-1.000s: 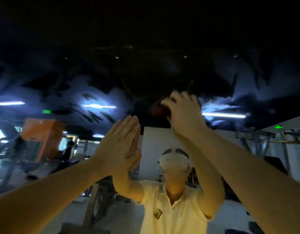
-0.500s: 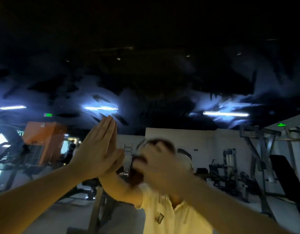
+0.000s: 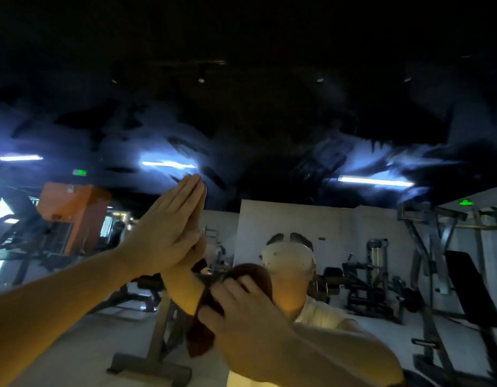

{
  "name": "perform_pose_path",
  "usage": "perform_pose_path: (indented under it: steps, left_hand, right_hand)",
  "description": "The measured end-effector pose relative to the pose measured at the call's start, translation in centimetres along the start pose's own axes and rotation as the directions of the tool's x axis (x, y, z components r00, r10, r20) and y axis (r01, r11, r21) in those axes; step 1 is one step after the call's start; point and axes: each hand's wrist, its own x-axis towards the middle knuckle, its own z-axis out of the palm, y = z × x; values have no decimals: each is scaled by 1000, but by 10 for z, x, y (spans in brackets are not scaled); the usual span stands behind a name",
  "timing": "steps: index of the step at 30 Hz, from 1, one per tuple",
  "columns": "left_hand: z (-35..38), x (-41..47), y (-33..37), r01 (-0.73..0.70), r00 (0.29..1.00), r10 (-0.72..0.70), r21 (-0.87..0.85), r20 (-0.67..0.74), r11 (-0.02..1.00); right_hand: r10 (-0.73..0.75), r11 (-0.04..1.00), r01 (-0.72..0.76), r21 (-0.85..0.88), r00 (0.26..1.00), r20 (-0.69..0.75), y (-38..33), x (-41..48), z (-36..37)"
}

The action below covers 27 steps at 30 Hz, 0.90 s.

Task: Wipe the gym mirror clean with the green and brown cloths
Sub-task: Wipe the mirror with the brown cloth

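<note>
Now the right hand (image 3: 241, 311) sits low and nearest the camera, its fingers curled over the brown cloth (image 3: 201, 331) and pressing it against the mirror (image 3: 269, 129). The cloth is bunched under the fingertips, with a darker tail hanging down and to the left below the palm. A second ago this hand and its cloth were high on the glass, above the reflected headset; half a second ago they were a blur partway down; here they have come lower again, to the level of the reflected chin and beneath the other wrist. The left hand (image 3: 169, 230) has stayed as it was, flat on the glass with straight fingers held close together, meeting its own reflection palm to palm and holding nothing. Only the brown cloth shows in this view. Behind the hands, the mirror shows the person in a pale shirt wearing a white headset (image 3: 288, 256), which the moving hand covered half a second ago. Further back in the reflection are a weight bench (image 3: 155, 331), gym machines (image 3: 376, 280), an orange block (image 3: 74, 210) and ceiling strip lights (image 3: 376, 181). Streaky haze lies over the upper glass around those lights.
</note>
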Motion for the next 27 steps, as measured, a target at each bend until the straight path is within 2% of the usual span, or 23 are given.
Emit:
perform_pose_path:
  steps: [1, 2, 3, 4, 5, 7, 8, 10, 11, 12, 14, 16, 18, 20, 21, 22, 23, 24, 25, 27]
  left_hand:
    - [0, 0, 2, 13, 1000, -13, 2, 14, 1000]
    - [-1, 0, 4, 18, 1000, -18, 2, 22, 1000]
    - [0, 1, 5, 19, 1000, -19, 1, 24, 1000]
    - [-1, 2, 7, 19, 1000, -19, 3, 25, 1000]
    - [-1, 3, 8, 22, 999, -22, 7, 28, 1000]
    - [-3, 3, 11, 42, 998, -44, 25, 52, 999]
    - [-4, 4, 11, 49, 997, -51, 35, 66, 998]
    - [-8, 5, 12, 43, 997, -48, 71, 68, 997]
    - [-11, 5, 12, 39, 997, -46, 95, 67, 995]
    - [-15, 4, 14, 39, 997, -47, 110, 68, 993]
    - [-19, -3, 22, 65, 997, -69, 82, 43, 994]
    - [-21, -15, 30, 113, 993, -113, 9, 18, 994]
    - [-20, -24, 31, 111, 993, -112, 23, 42, 994]
    - [-18, -27, 34, 99, 991, -104, 56, 84, 994]
    - [-19, -24, 40, 83, 989, -93, 87, 116, 993]
    - [-18, -19, 47, 59, 986, -78, 132, 145, 989]
    - [-13, -14, 52, 36, 986, -64, 179, 155, 983]
    - [-7, -11, 56, 54, 985, -85, 197, 153, 979]
    - [-1, -8, 58, 85, 982, -117, 206, 151, 975]
    - [10, -6, 53, 102, 969, -157, 270, 190, 957]
  right_hand:
    - [-118, 991, 119, -52, 993, 22, 7, -4, -4]
    - [-175, 981, 177, -74, 984, 27, 21, 0, -9]
    - [-166, 981, 166, -105, 986, 7, 42, 7, -16]
    - [-91, 986, 78, -147, 993, -81, 65, 17, -27]
    - [47, 982, -83, -167, 977, -209, 91, 29, -45]
    - [361, 902, -425, -81, 842, -402, 135, 50, -81]
    - [476, 846, -532, 3, 755, -451, 149, 58, -92]
    - [603, 732, -676, 79, 590, -537, 151, 75, -93]
    - [613, 707, -703, 78, 555, -562, 140, 83, -85]
    - [601, 713, -699, 53, 570, -561, 122, 86, -72]
    - [525, 799, -602, 7, 691, -497, 74, 78, -37]
    - [389, 902, -432, -20, 831, -397, 32, 56, -10]
    - [180, 978, -201, -55, 947, -266, 8, 26, 0]
    - [-4, 990, -16, -139, 990, -142, 15, 2, -7]
    - [-11, 985, -12, -174, 991, -131, 30, -5, -16]
    - [50, 974, -85, -211, 985, -168, 52, -13, -27]
    - [157, 947, -217, -238, 956, -248, 77, -22, -41]
    - [294, 890, -383, -246, 896, -332, 102, -34, -57]
    - [434, 804, -548, -230, 806, -401, 125, -48, -74]
    - [648, 602, -788, -132, 578, -496, 163, -78, -106]
